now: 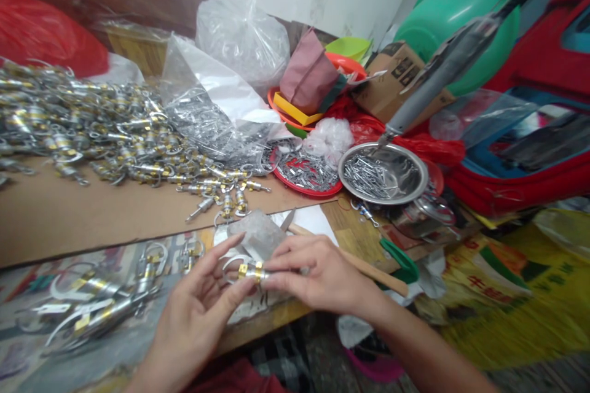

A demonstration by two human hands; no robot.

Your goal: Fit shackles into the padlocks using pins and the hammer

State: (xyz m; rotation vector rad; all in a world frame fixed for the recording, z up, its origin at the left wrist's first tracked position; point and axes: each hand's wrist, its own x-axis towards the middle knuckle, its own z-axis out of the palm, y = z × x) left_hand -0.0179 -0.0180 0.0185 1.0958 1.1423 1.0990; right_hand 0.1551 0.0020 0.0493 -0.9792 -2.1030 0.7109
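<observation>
A small silver metal fitting with gold bands and a curved ring-like hook [252, 271] is between my two hands, above the front edge of the bench. My left hand [203, 307] has its thumb and fingers around the hook end. At the other end, my right hand [318, 270] pinches the fitting with thumb and fingertips. Just behind them sits a grey block [260, 233]. A hammer-like tool with a wooden handle [373, 273] lies behind my right hand, partly hidden by it. Larger hooked metal fittings [99, 295] lie left of my left hand.
A heap of similar fittings [115, 129] covers the back left. Small metal parts fill a plastic bag [203, 116], a red plate [318, 192] and a steel bowl [415, 187]. A grey powered driver [442, 73] hangs over the bowl. Green-handled scissors [410, 264] lie at right.
</observation>
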